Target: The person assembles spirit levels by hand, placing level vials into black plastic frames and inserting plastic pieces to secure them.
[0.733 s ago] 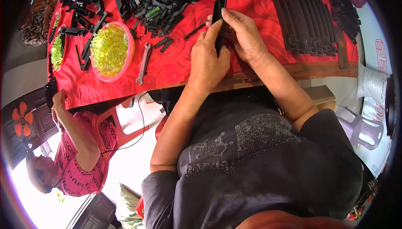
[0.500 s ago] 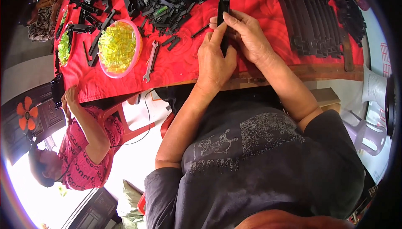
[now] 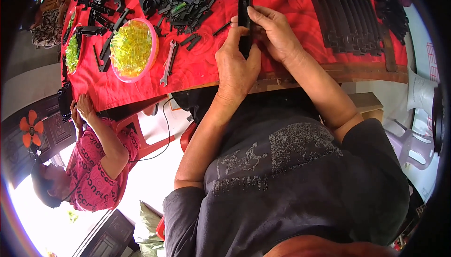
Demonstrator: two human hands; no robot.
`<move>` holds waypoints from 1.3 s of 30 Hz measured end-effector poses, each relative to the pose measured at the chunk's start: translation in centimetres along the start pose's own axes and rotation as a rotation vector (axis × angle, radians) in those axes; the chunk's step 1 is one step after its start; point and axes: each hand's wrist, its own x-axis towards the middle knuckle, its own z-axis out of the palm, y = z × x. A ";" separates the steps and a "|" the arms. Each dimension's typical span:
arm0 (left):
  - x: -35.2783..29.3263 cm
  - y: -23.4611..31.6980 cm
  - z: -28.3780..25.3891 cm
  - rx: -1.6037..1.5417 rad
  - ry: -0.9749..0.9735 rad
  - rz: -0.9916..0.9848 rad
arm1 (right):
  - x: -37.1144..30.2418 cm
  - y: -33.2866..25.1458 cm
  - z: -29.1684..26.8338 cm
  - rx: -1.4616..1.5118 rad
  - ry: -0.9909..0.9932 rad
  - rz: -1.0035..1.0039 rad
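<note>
A long black plastic channel-shaped piece (image 3: 244, 3) is held nearly upright in the picture, over the front part of the table. My left hand (image 3: 238, 64) is closed round its near end. My right hand (image 3: 275, 31) grips it from the right, thumb on its side; some of those fingers are hidden behind the piece. Left of my hands lie a few small black plastic parts (image 3: 190, 41) and an open-end wrench (image 3: 168, 63). A pink-rimmed bowl (image 3: 155, 50) full of clear yellow-green pieces (image 3: 130, 48) stands farther left.
The table has a red cloth (image 3: 202, 71). Heaps of small black parts (image 3: 183, 3) lie at the back. Long black pieces (image 3: 345, 17) are lined up in a row on the right. A co-worker in a pink patterned shirt (image 3: 101, 163) sits at the left, hands at the table edge.
The black piece has tilted slightly and shifted a little to the left with both my hands. My left thumb and fingers sit a bit differently on it. The view has shifted slightly.
</note>
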 end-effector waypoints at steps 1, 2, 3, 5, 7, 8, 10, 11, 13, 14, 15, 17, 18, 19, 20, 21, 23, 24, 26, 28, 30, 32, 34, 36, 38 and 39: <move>-0.1 0.1 -0.1 0.000 0.000 0.002 | -0.1 -0.1 0.1 0.000 0.000 -0.002; -0.1 0.2 -0.1 0.010 -0.009 -0.019 | -0.2 -0.3 0.2 -0.007 0.003 0.006; -0.1 0.2 -0.2 0.020 -0.018 -0.040 | -0.2 -0.5 0.3 -0.014 0.007 0.014; -0.2 0.3 -0.4 0.023 -0.021 -0.048 | -0.3 -0.5 0.5 0.014 0.008 0.019; -0.3 0.0 -0.3 0.026 -0.021 -0.056 | -0.5 -0.5 0.9 0.008 0.018 -0.013; -0.4 -0.3 -0.3 0.005 -0.004 -0.024 | -0.6 -0.4 0.9 0.008 0.018 -0.010; -0.5 -0.5 -0.3 -0.018 0.015 0.007 | -0.7 -0.1 0.5 0.042 0.003 0.011; -0.4 -0.4 -0.4 -0.011 0.005 -0.006 | -0.6 -0.1 0.5 0.040 0.003 0.012; -0.3 -0.2 -0.5 -0.009 -0.001 -0.026 | -0.5 -0.2 0.6 0.022 -0.016 -0.003; -0.2 -0.1 -0.7 -0.004 -0.010 -0.029 | -0.5 -0.2 0.5 0.017 -0.015 0.005; -0.1 -0.1 -0.7 0.000 -0.019 -0.033 | -0.4 -0.3 0.3 0.017 -0.035 0.031; -0.2 -0.1 -0.7 -0.014 -0.008 -0.034 | -0.3 -0.1 0.0 0.012 -0.050 0.066; -0.3 -0.3 -0.6 -0.023 0.001 -0.026 | -0.2 0.0 -0.2 0.030 -0.073 0.048; -0.3 -0.5 -0.5 -0.027 0.004 -0.032 | 0.1 0.1 -0.2 0.049 -0.099 0.026; -0.4 -0.8 -0.3 -0.025 0.017 0.016 | 0.0 0.1 -0.1 0.046 -0.099 0.032; -0.4 -0.9 -0.1 -0.022 0.031 0.064 | -0.2 0.1 -0.1 0.075 -0.102 0.039; -0.3 -0.7 -0.1 -0.028 0.005 0.049 | -0.2 0.1 -0.3 0.103 -0.096 0.043; -0.3 -0.4 -0.2 -0.028 -0.019 0.035 | 0.1 0.0 -0.6 0.120 -0.122 0.043; -0.4 0.0 0.0 -0.049 -0.008 0.026 | 0.2 0.2 -1.0 0.132 -0.144 0.048; -0.4 -0.2 0.2 -0.068 0.008 0.018 | 0.2 0.3 -1.0 0.119 -0.128 0.058; -0.2 -0.9 0.3 -0.065 -0.014 0.093 | 0.1 0.0 -0.6 0.101 -0.123 0.062; 0.0 -0.4 0.0 -0.037 -0.050 0.072 | 0.0 -0.1 -0.5 0.087 -0.116 0.061; 0.1 -0.2 -0.2 -0.005 -0.083 0.055 | 0.1 0.1 -0.5 0.149 -0.138 0.026; 0.3 -0.2 -0.2 -0.103 -0.118 0.019 | 0.1 -0.1 -0.7 0.142 -0.159 0.036; 0.6 -0.7 0.2 -0.143 -0.082 0.087 | 0.1 0.0 -0.8 0.144 -0.185 0.052; 0.6 -0.8 0.3 -0.188 -0.052 0.158 | 0.1 0.1 -0.8 0.124 -0.191 0.047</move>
